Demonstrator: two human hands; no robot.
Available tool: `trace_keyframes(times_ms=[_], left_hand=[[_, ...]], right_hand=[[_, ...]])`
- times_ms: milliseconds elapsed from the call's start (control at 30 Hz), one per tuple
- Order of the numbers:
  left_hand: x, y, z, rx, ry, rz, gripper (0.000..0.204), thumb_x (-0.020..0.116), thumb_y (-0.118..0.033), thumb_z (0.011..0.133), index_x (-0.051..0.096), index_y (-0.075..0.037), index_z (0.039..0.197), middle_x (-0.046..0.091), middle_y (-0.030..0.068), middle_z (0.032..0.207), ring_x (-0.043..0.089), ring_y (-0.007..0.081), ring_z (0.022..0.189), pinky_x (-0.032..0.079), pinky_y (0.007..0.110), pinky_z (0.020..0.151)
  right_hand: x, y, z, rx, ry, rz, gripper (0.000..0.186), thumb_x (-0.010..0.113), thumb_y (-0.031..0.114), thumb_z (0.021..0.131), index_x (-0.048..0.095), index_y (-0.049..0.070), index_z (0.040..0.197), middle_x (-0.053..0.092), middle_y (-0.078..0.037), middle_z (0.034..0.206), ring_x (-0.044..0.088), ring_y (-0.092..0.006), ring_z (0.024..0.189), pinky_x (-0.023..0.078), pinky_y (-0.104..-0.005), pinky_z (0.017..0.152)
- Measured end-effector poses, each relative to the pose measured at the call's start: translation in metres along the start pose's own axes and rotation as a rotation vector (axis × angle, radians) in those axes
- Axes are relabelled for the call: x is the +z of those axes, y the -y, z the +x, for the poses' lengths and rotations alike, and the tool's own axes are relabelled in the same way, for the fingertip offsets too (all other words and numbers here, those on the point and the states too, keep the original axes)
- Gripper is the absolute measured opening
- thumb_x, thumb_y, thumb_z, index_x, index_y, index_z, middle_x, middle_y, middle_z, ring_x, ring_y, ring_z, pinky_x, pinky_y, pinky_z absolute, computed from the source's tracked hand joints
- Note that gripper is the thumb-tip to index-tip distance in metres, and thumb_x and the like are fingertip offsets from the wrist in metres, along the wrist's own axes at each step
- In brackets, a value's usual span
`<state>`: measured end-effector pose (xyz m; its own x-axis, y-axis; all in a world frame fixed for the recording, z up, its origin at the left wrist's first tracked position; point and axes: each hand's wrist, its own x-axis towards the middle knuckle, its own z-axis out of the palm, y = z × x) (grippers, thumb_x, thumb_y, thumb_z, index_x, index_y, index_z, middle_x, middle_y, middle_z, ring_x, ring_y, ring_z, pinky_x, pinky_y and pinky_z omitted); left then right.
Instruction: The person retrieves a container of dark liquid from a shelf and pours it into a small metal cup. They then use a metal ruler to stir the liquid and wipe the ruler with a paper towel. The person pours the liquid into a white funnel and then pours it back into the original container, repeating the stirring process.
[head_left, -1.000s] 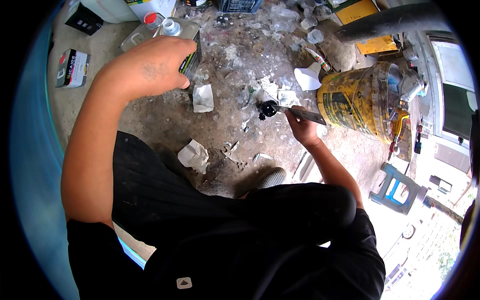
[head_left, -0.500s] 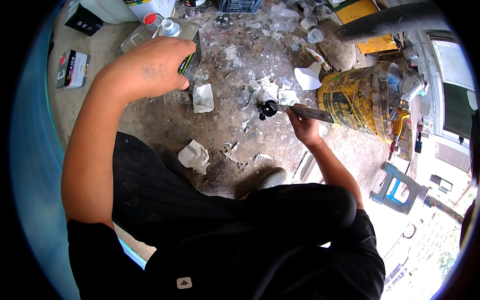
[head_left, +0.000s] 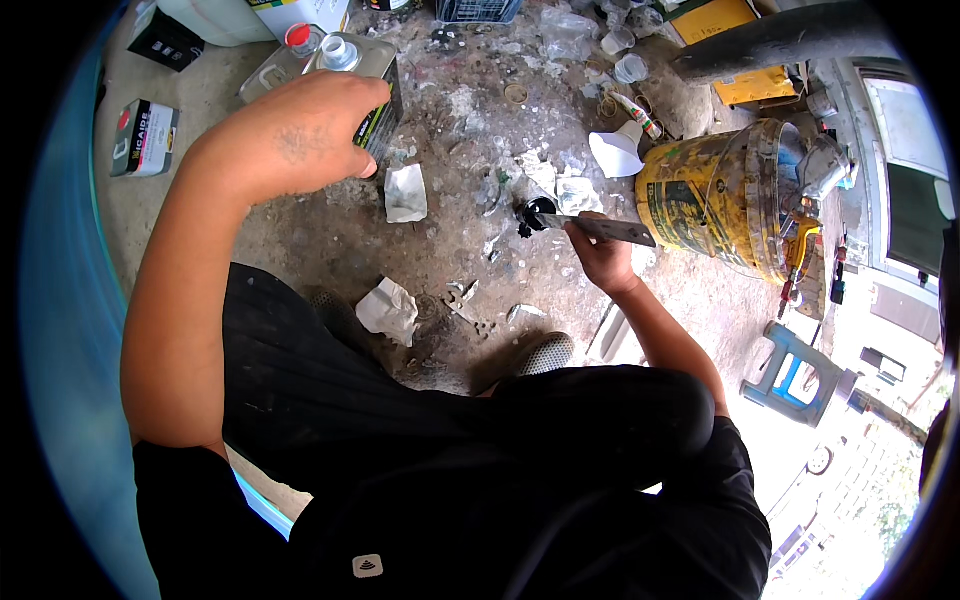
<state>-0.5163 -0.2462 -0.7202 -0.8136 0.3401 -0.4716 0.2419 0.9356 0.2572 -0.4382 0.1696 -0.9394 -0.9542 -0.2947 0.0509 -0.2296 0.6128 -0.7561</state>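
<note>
My left hand [head_left: 285, 140] is closed on a square metal can [head_left: 372, 60] with an open pale spout; the palm side and most of the fingers are hidden. In my right hand [head_left: 605, 262] is a flat, dark metal strip [head_left: 622, 231] with a hole near its outer end. Its other end reaches into a small round container [head_left: 537, 204] of black liquid on the floor. Black splatter shows at the container's edge. A white paper scrap [head_left: 405, 194] lies between the two hands.
A paint-stained yellow bucket [head_left: 700, 200] stands to the right, beside a white funnel-like piece [head_left: 617, 152]. Clear plastic cups [head_left: 630, 68] lie at the back. A smaller can [head_left: 146, 138] is at far left. Crumpled paper [head_left: 388, 311] lies near my feet; a grey-blue stool [head_left: 790, 378] is at right.
My right hand and the metal strip have shifted slightly left, and the strip's outer end sits a little lower-left. My left hand stays on the can, almost unmoved.
</note>
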Motion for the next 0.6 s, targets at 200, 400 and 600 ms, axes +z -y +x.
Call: trace_keyframes(times_ms=[200,400,600], left_hand=[[0.002,0.002,0.0,0.019,-0.015,0.018,0.065,0.079,-0.018,0.085,0.054,-0.005,0.144,0.058,0.0172,0.146,0.052,0.0345,0.137,0.042,0.042,0.115],[0.003,0.002,0.001,0.032,-0.016,0.016,0.065,0.079,-0.018,0.084,0.054,-0.005,0.144,0.057,0.0176,0.147,0.051,0.0345,0.138,0.042,0.042,0.115],[0.005,0.001,0.002,0.029,-0.018,0.024,0.066,0.079,-0.017,0.084,0.054,-0.004,0.144,0.056,0.0175,0.147,0.051,0.0345,0.138,0.041,0.042,0.116]], right_hand=[[-0.008,0.003,0.007,0.008,-0.032,0.002,0.008,0.071,0.005,0.093,0.074,-0.001,0.098,0.071,-0.015,0.087,0.07,-0.0272,0.077,0.054,-0.0351,0.069],[-0.003,-0.015,0.005,-0.012,-0.012,-0.066,0.01,0.071,0.005,0.093,0.074,0.0,0.1,0.073,-0.016,0.091,0.07,-0.0307,0.079,0.055,-0.0368,0.071],[0.0,-0.003,0.002,-0.049,0.006,-0.085,0.009,0.071,0.005,0.093,0.075,0.0,0.1,0.072,-0.015,0.088,0.07,-0.0292,0.076,0.054,-0.0364,0.067]])
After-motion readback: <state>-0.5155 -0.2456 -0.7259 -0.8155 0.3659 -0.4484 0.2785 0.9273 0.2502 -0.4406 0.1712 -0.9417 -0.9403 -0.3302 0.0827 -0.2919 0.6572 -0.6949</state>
